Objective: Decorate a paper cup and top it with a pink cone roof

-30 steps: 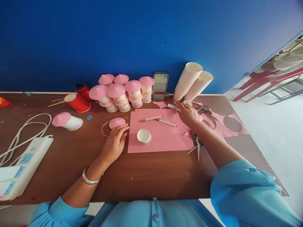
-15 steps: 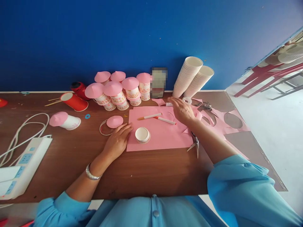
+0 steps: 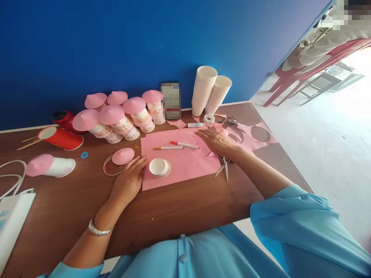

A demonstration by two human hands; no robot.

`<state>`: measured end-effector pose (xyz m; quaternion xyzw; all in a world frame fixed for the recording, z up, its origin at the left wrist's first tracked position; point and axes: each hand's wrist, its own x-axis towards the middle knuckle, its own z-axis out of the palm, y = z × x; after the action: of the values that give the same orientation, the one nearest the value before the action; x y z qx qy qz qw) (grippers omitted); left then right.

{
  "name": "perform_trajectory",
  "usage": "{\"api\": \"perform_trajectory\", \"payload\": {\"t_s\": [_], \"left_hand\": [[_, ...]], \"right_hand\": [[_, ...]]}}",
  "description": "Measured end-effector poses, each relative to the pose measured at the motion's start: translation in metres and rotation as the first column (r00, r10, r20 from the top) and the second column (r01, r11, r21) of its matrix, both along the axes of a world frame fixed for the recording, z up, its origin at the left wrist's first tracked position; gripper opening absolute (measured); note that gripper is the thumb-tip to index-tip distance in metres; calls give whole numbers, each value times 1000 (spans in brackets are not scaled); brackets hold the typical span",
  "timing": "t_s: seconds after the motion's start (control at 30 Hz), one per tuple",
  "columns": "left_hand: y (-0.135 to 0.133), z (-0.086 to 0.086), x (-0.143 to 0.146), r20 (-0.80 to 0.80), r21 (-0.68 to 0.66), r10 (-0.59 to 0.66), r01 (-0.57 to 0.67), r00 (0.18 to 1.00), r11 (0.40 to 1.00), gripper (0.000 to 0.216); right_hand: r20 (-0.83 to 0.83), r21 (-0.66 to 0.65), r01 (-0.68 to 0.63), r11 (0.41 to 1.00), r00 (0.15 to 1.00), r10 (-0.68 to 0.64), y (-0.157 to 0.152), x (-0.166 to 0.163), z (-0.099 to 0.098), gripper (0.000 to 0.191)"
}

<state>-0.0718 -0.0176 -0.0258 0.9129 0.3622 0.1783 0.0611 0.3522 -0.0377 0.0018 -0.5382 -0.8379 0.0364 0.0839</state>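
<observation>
My left hand [image 3: 129,180] lies flat on the brown table [image 3: 72,208], fingers stretched to the left edge of a pink paper sheet [image 3: 185,162]. Beside its fingertips sit a pink paper cone [image 3: 123,155] and a small white paper cup [image 3: 159,167] upright on the sheet. My right hand [image 3: 217,141] rests palm down with spread fingers on the sheet's right edge, holding nothing. Two marker pens [image 3: 179,145] lie just left of it. Scissors [image 3: 224,170] lie under my right wrist.
Several cups topped with pink cones [image 3: 116,116] stand along the blue wall. Two leaning stacks of white cups [image 3: 210,90], a tape roll [image 3: 208,118], a glue stick [image 3: 196,124] and cut pink scraps [image 3: 255,135] sit at the back right. A red cup [image 3: 59,138], a capped cup [image 3: 49,165] and a power strip [image 3: 11,220] lie left.
My right hand drew back from the glue stick and tape roll and now rests flat on the pink sheet. The left hand slid slightly right. The camera turned toward the right.
</observation>
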Motion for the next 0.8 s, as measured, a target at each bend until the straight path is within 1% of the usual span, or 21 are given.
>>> {"api": "perform_trajectory", "payload": {"t_s": [0.1, 0.13, 0.17, 0.23, 0.3, 0.37, 0.43, 0.53, 0.57, 0.6, 0.67, 0.73, 0.8], "left_hand": [[0, 0, 1, 2, 34, -4, 4, 1000, 999, 38], [0, 0, 1, 4, 35, -8, 8, 1000, 999, 37], [0, 0, 1, 5, 32, -11, 11, 1000, 999, 37], [-1, 0, 1, 6, 19, -13, 13, 1000, 1000, 37], [-1, 0, 1, 6, 13, -5, 5, 1000, 1000, 38], [-2, 0, 1, 4, 16, 7, -7, 1000, 1000, 38], [-2, 1, 1, 2, 21, 10, -10, 1000, 1000, 38], [-2, 1, 0, 7, 26, -2, 2, 1000, 1000, 36], [-2, 1, -1, 10, 24, -6, 6, 1000, 1000, 36], [-3, 1, -1, 13, 20, -7, 6, 1000, 1000, 36], [-3, 1, -1, 15, 12, -3, 2, 1000, 1000, 38], [-3, 0, -1, 16, 13, 4, -5, 1000, 1000, 39], [-3, 0, -1, 16, 25, 4, -5, 1000, 1000, 40]], "right_hand": [[-49, 53, -123, 991, 991, 126, -22, 11, -4, 70], [-35, 58, -148, 987, 988, 150, -26, 14, -6, 72], [-4, 69, -145, 987, 989, 146, -30, 18, -7, 70], [68, 104, -60, 993, 996, 53, -32, 24, -7, 60], [103, 143, 36, 989, 993, -51, -31, 26, -6, 52], [99, 167, 77, 983, 991, -95, -26, 22, -5, 51], [92, 164, 33, 986, 995, -48, -22, 14, -4, 53], [110, 116, -96, 989, 990, 83, -20, 9, -2, 60], [131, 100, -101, 990, 988, 88, -20, 10, -1, 60], [157, 94, -67, 993, 986, 52, -21, 13, 0, 59], [211, 95, 55, 994, 975, -74, -24, 21, 2, 51], [241, 105, 170, 980, 951, -191, -26, 29, 5, 43], [252, 114, 249, 962, 929, -271, -26, 33, 6, 37]]}}
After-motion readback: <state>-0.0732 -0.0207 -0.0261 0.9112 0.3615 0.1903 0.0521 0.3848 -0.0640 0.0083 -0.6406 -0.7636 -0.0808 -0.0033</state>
